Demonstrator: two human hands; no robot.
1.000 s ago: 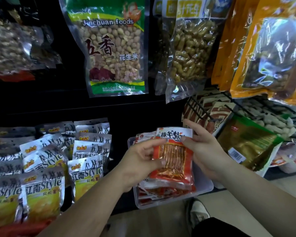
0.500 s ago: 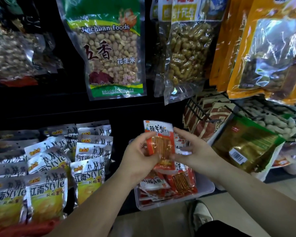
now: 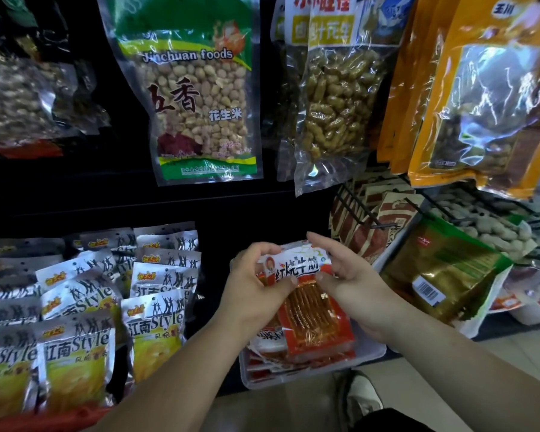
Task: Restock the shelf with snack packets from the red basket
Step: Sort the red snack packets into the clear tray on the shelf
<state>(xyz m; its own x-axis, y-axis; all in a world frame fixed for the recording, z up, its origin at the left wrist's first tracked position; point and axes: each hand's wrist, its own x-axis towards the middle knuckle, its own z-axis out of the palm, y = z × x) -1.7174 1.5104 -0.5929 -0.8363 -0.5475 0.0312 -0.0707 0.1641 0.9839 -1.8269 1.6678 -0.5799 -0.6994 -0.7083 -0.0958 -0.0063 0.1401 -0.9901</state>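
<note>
Two hands, one red snack packet (image 3: 307,307), held over the clear plastic tray (image 3: 367,352).
Right of the glossy silver-and-yellow foil packets (image 3: 152,319), the left hand (image 3: 256,283) curls round the packet's white top corner. The crinkly film packet's long axis runs down toward the tray's stacked packets. The right hand (image 3: 353,282) pinches the opposite top edge. Both hands are equally near.

The snack packet (image 3: 296,269) sits between the left hand (image 3: 253,285) and the right hand (image 3: 353,285), above the tray (image 3: 309,371), which holds stacked packets (image 3: 270,339). Rows of Style packets (image 3: 150,319) lie left of the tray. A peanut bag (image 3: 197,101) hangs far above them, with a bag of nuts in shells (image 3: 334,98) to its right. Barcoded packets (image 3: 440,269) stand right of the tray.
</note>
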